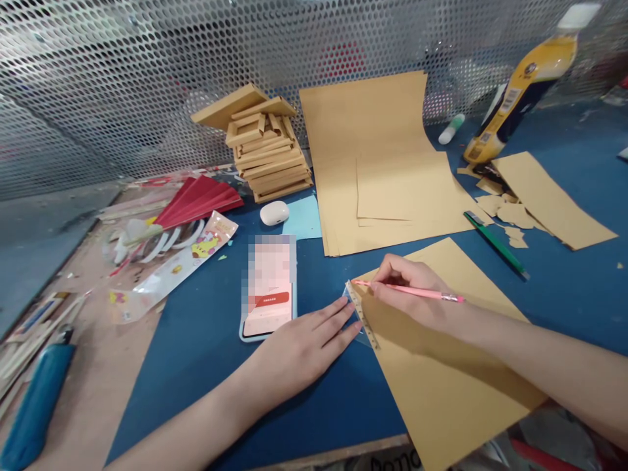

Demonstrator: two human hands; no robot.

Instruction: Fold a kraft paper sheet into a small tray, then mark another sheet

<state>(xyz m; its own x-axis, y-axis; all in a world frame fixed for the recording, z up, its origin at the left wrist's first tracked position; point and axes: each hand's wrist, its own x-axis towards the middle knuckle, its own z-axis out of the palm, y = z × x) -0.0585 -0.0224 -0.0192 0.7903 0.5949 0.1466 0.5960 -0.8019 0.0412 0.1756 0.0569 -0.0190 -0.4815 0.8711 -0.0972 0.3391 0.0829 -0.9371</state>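
My left hand [309, 343] lies flat, its stretched fingertips pressing on a clear ruler [362, 315] along the left edge of a tan paper sheet [451, 379]. In my right hand [412, 288] is a pink pencil [417, 290], pinched between the fingers. Its tip meets the paper's corner area near the ruler's far end, and its eraser end points right. The sheet's near corner hangs past the table's front edge. Just left of my left hand lies a phone [267, 314] with a lit screen, partly blurred out.
Behind are stacked tan sheets [363, 124], a pile of folded cardboard pieces [275, 163] and a white earbud case [274, 212]. A green craft knife [500, 248], paper scraps [515, 212] and a tilted bottle [524, 91] stand right. A blue-handled tool [39, 399] lies left. Perforated metal [147, 78] closes the back.
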